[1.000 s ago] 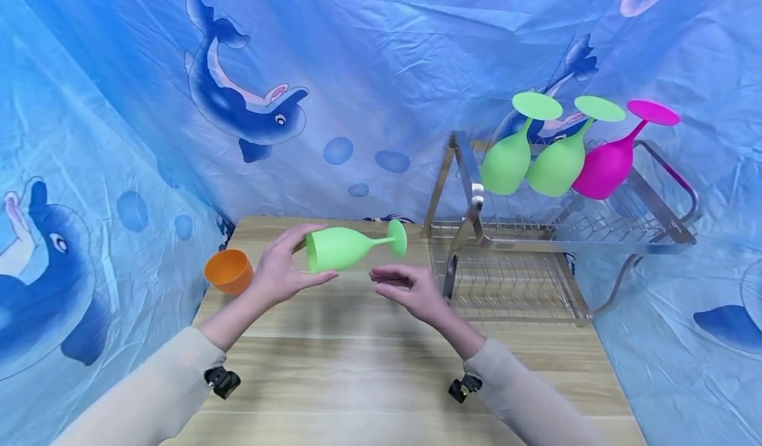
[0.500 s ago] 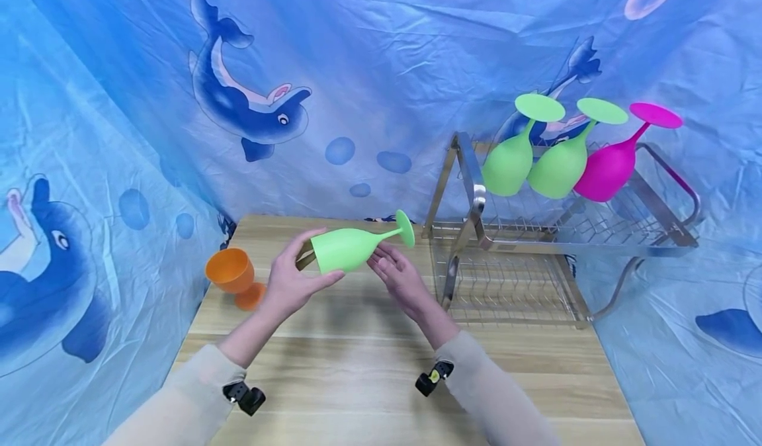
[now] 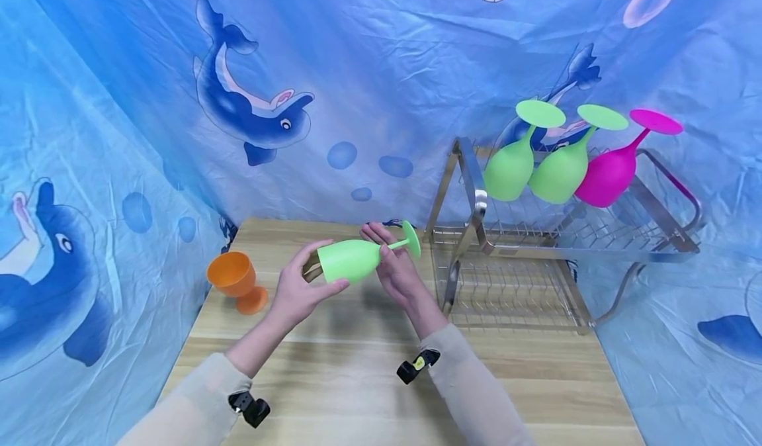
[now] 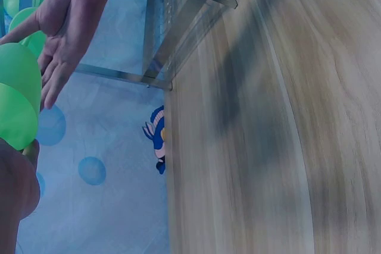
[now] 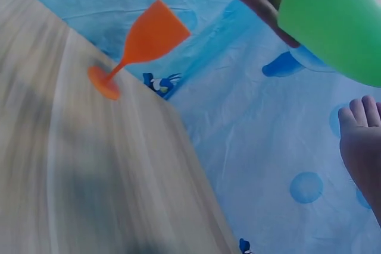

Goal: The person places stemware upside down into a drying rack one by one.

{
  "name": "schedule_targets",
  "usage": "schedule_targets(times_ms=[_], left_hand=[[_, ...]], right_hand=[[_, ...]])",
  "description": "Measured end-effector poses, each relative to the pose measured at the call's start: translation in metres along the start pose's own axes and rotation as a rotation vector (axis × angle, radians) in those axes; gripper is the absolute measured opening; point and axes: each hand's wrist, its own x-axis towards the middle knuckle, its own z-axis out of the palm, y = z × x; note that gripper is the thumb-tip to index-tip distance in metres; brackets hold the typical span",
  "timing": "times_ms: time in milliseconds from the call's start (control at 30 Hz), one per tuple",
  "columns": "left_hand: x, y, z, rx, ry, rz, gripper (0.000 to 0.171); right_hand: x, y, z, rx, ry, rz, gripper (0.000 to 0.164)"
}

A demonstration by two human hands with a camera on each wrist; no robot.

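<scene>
Left hand pinching the rim end of a green goblet, thumb along the near side of the bowl, fingers at the mouth and far side. Goblet lies on its side in the air over the bench, mouth into the left hand, foot pointing away towards the right. Grip at the rim looks chosen to leave stem and foot free for the other hand.

Right hand spread, fingers straight, palm up, just under and beyond the stem; thumb close to where bowl meets stem. Whether it touches there, cannot tell. Palm seems offered as a support or ready for a second hold.

Orange goblet upright to the left of the left hand, on its own foot, so steady without help. Right of the right hand, a wire rack: on its upper tier a pair of green goblets and a magenta goblet, bowls down, feet up, tilted; probably set so the wires take the bowls.

Against half a second ago: right hand further forward, fingertips now past the stem; left hand slightly further right; racked goblets as they were.
</scene>
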Motion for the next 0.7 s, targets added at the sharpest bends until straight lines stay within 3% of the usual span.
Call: schedule_targets(times_ms=[267,500,700], left_hand=[[-0.001,0.0,0.005,-0.08,-0.004,-0.047,0.078],[-0.001,-0.002,0.008,-0.16,0.01,-0.067,0.074],[0.002,-0.001,0.011,-0.187,0.009,-0.083,0.071]], right_hand=[[0.004,-0.006,0.003,0.063,-0.042,-0.032,0.064],[0.007,-0.014,0.006,-0.05,-0.061,-0.028,0.063],[0.009,-0.022,0.009,-0.1,-0.117,-0.056,0.047]])
